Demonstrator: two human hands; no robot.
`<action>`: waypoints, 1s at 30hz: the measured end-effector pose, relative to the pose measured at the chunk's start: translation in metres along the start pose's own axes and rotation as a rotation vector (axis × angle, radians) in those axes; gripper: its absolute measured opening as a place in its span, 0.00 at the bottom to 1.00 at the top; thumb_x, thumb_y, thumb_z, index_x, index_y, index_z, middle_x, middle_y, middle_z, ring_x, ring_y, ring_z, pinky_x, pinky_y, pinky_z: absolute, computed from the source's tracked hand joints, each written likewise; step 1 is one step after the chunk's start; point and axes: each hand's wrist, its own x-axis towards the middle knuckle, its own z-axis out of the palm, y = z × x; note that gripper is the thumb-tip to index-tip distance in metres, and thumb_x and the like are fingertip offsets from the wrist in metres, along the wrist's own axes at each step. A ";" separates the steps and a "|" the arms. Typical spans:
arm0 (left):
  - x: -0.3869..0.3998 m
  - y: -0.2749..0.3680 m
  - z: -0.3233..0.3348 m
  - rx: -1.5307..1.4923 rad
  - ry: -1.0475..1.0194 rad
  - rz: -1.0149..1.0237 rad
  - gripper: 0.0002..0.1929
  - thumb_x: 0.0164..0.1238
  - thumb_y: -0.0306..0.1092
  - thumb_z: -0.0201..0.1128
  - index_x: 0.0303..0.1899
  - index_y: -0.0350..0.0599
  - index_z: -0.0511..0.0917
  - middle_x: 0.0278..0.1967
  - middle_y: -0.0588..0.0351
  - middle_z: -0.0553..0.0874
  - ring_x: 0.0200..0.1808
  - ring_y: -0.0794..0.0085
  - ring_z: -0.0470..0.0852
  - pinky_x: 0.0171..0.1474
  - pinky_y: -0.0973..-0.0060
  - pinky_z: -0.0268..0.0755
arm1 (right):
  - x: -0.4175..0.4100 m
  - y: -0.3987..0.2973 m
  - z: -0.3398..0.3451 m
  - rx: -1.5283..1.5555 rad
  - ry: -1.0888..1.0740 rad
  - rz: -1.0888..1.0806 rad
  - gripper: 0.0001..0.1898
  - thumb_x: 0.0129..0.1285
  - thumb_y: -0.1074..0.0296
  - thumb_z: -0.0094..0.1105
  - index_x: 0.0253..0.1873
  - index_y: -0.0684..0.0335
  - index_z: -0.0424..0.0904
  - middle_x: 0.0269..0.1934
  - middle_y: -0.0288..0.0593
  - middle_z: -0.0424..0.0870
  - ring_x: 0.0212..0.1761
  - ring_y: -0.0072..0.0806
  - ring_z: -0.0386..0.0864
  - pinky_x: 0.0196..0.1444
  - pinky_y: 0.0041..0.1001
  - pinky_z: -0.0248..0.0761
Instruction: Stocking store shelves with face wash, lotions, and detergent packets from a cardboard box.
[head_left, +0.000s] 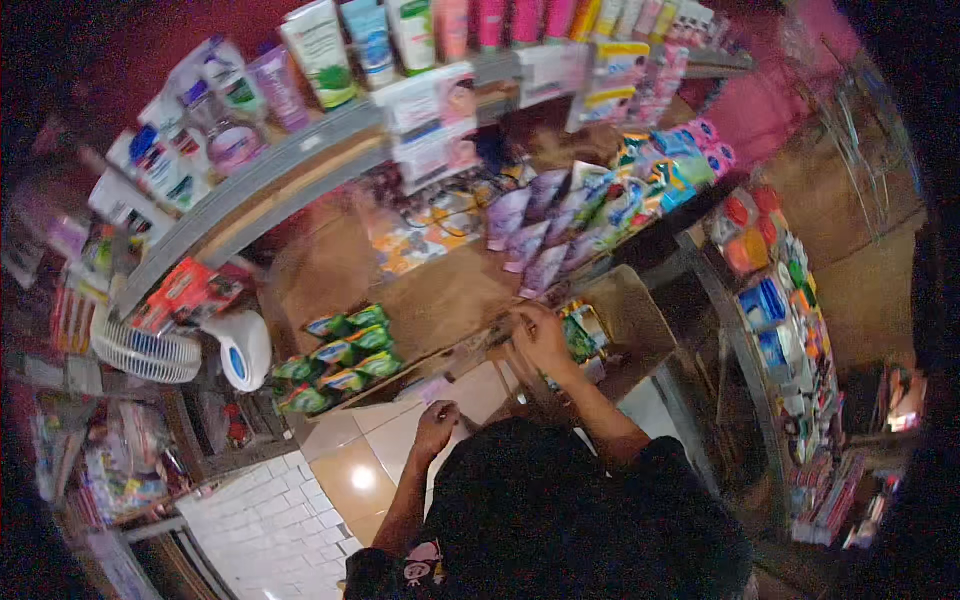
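My left hand (437, 426) hangs over the tiled floor with its fingers curled, and I cannot tell whether anything is in it. At the front edge of the brown shelf, my right hand (541, 337) has bent fingers; blur hides whether it holds something. Just right of that hand, green and yellow packets (584, 330) lie in an open carton (637, 315). Purple sachets (536, 225) stand in rows on the shelf beyond my right hand. A cluster of green packets (349, 352) sits on the shelf (442, 307) to the left.
A white electric fan (146, 351) is at the left. Tubes and bottles (322, 52) line the curved upper shelf (300, 150), with boxed products hanging from its edge. Another shelf of small goods (787, 322) runs down the right side. White tiles (262, 517) lie at the lower left.
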 end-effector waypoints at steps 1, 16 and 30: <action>0.005 0.007 0.011 0.042 -0.029 0.064 0.13 0.71 0.36 0.60 0.49 0.35 0.79 0.38 0.50 0.85 0.37 0.69 0.85 0.44 0.73 0.76 | -0.016 0.020 -0.026 -0.057 -0.011 0.089 0.08 0.63 0.70 0.59 0.44 0.66 0.82 0.39 0.54 0.83 0.45 0.48 0.81 0.48 0.37 0.73; 0.222 -0.021 0.269 0.525 -0.402 -0.164 0.17 0.66 0.43 0.64 0.48 0.41 0.80 0.39 0.52 0.85 0.42 0.67 0.84 0.43 0.69 0.78 | -0.150 0.177 -0.169 -0.827 0.111 0.132 0.13 0.52 0.65 0.60 0.41 0.63 0.82 0.38 0.51 0.81 0.46 0.48 0.78 0.59 0.49 0.60; 0.245 0.013 0.354 0.845 -0.416 0.103 0.18 0.63 0.43 0.67 0.46 0.40 0.82 0.40 0.47 0.86 0.43 0.62 0.85 0.46 0.65 0.78 | -0.189 0.211 -0.182 -0.982 -0.085 0.155 0.14 0.54 0.61 0.63 0.44 0.61 0.81 0.50 0.47 0.77 0.54 0.43 0.71 0.65 0.56 0.53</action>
